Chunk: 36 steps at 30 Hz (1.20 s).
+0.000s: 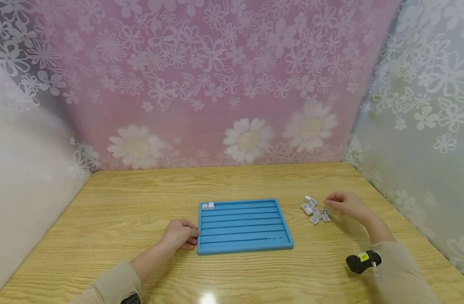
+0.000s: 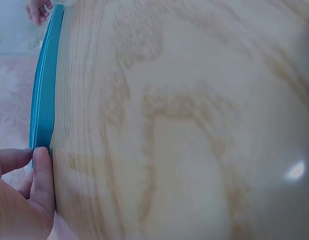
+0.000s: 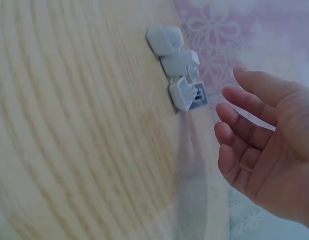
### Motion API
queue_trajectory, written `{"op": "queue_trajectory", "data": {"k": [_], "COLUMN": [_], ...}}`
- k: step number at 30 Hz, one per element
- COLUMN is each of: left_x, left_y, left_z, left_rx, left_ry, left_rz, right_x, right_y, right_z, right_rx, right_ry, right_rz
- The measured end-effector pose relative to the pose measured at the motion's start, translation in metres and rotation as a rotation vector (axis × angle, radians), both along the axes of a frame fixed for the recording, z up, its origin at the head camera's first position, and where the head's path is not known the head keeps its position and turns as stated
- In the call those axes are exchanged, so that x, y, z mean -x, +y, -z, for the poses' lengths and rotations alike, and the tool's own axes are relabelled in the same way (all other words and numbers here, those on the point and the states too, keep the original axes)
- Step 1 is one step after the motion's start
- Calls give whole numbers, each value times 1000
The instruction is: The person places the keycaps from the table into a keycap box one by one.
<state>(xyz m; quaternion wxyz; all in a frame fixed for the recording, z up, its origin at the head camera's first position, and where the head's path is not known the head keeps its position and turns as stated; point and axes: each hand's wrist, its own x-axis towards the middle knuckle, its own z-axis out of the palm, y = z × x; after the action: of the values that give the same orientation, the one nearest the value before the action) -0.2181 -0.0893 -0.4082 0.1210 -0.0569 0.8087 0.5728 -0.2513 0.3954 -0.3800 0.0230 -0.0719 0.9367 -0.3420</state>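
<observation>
A blue tray with several ridged rows lies on the table. Two white keycaps stand side by side in its far left corner. At the tray's left side, my left hand pinches the rim between thumb and fingers; in the left wrist view the thumb and a finger meet at the tray's end. To the right lies a loose pile of white keycaps, some showing their hollow undersides. My right hand hovers just right of this pile, fingers loosely bent, holding nothing; the right wrist view shows keycaps apart from its fingertips.
The wood-grain table extends around the tray. Behind it hangs a pink flowered curtain, with a pale flowered curtain along the right. Each wrist wears a small black device, such as the right one.
</observation>
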Motion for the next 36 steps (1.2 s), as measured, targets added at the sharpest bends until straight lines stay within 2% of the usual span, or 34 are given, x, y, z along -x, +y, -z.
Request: {"op": "queue_trajectory", "data": {"k": [6,13,17,27,36], "left_x": [-1,-1,-2,-3,-2], "left_y": [0,0,0,0,0], "left_z": [0,0,0,-1,-1], "left_rx": [-1,-8,-16,-20,-23], "left_ry": [-1,1,4,14,13], "left_rz": [1,-2,-1,4,2], "right_x": [-1,0,1,-2,0], "right_y": [8,8,6,0,-2], "right_z": [9,12,13,11,11], "right_rx": [-7,71,49,31,-30], "right_ry": [-49,-137,-153,-153,-124], "right_rz": [-3,-8,10,24,11]}}
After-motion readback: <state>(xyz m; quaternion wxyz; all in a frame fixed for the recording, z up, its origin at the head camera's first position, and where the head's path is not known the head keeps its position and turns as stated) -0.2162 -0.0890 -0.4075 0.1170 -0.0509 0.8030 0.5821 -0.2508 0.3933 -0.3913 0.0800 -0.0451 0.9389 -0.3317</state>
